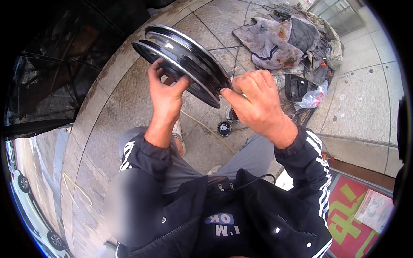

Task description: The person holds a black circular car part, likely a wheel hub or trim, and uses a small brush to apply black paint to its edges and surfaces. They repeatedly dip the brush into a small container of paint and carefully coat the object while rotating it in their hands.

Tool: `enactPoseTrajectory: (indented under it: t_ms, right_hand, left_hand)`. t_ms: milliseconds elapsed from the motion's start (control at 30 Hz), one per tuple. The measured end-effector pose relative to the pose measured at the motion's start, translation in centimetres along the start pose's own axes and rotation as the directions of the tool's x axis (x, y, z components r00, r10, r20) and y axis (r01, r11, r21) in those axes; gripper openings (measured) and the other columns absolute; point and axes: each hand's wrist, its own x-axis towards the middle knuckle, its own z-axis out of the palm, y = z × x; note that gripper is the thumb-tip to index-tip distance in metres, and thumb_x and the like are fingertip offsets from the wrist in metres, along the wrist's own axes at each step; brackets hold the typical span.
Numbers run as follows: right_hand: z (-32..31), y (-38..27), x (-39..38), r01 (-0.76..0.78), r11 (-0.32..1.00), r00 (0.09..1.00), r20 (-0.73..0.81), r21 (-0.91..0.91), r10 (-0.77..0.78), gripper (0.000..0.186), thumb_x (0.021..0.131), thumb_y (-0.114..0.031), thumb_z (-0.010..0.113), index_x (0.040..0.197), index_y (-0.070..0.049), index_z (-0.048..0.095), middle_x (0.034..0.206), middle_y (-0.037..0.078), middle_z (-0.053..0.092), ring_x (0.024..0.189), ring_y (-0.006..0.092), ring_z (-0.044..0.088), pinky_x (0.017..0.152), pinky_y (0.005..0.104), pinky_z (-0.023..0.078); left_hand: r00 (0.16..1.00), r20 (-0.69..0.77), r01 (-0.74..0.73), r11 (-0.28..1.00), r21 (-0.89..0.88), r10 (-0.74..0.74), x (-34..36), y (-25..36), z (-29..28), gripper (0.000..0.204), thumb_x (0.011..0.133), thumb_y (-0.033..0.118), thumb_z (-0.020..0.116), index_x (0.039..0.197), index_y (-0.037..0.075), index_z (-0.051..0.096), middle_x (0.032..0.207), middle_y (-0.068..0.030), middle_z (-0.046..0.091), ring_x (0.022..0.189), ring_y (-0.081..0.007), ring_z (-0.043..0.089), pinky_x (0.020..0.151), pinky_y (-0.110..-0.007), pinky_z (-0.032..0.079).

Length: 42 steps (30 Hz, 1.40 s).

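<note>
A black wheel rim with shiny silver edges is held up tilted in front of me. My left hand grips its near edge, thumb and fingers spread over the lip. At the rim's right end is my right hand, its fingers curled in a pinch. Its fingertips are close against the rim; what they hold is too small and covered to make out. Below them on the ground stands a small open pot of black liquid. A second small container sits beside it, partly hidden by my right hand.
Stained grey cloths lie heaped at the far right, near a black tray and a clear plastic bag. A raised concrete slab runs along the right. A thin yellow cord crosses the paving. Parked cars show at left.
</note>
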Motion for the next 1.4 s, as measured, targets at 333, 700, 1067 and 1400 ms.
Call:
enactPoseTrajectory:
  t_ms: [333,700,1067,1400]
  right_hand:
    - [0.4,-0.8,-0.1,0.038,0.995,0.999,-0.025,-0.095,-0.041,0.018,0.073,-0.012,0.071,0.089,-0.004,0.071,0.096,0.003,0.061,0.085,0.0201,0.062,0.074,0.0352,0.047]
    - [-0.2,-0.4,0.9,-0.101,0.983,0.994,-0.028,0.151,0.106,0.021,0.07,-0.009,0.076,0.091,-0.008,0.073,0.093,0.004,0.056,0.085,0.0232,0.057,0.071,0.0377,0.041]
    - [-1.4,-1.1,0.4,-0.246,0.921,0.969,0.048,0.302,0.243,0.022,0.071,-0.004,0.081,0.092,-0.009,0.074,0.092,0.005,0.055,0.084,0.0252,0.055,0.072,0.0397,0.039]
    - [-0.8,-1.1,1.7,-0.1,0.979,0.986,-0.115,0.177,0.121,0.025,0.07,-0.006,0.077,0.094,-0.009,0.074,0.091,0.003,0.054,0.082,0.0234,0.056,0.071,0.0383,0.042]
  left_hand:
    - [0.999,-0.007,0.034,0.998,-0.051,-0.034,-0.1,0.3,-0.1,0.078,0.079,-0.007,0.075,0.146,-0.004,0.033,0.131,-0.0167,0.049,0.117,-0.0297,0.064,0.09,-0.04,0.063]
    - [0.998,0.052,0.032,0.999,0.015,-0.033,0.0,-0.3,-0.4,0.085,0.078,-0.005,0.079,0.149,-0.003,0.031,0.139,-0.0198,0.048,0.119,-0.0308,0.063,0.089,-0.04,0.061]
    - [0.997,0.072,0.015,0.997,-0.082,-0.009,0.8,-2.0,-0.9,0.085,0.078,-0.001,0.088,0.149,0.004,0.04,0.131,-0.0092,0.06,0.119,-0.0226,0.062,0.102,-0.037,0.052]
    - [0.996,0.078,0.054,0.986,-0.159,-0.042,0.5,-1.5,-0.8,0.084,0.079,0.001,0.088,0.148,0.004,0.041,0.131,-0.0075,0.06,0.119,-0.0195,0.06,0.104,-0.035,0.051]
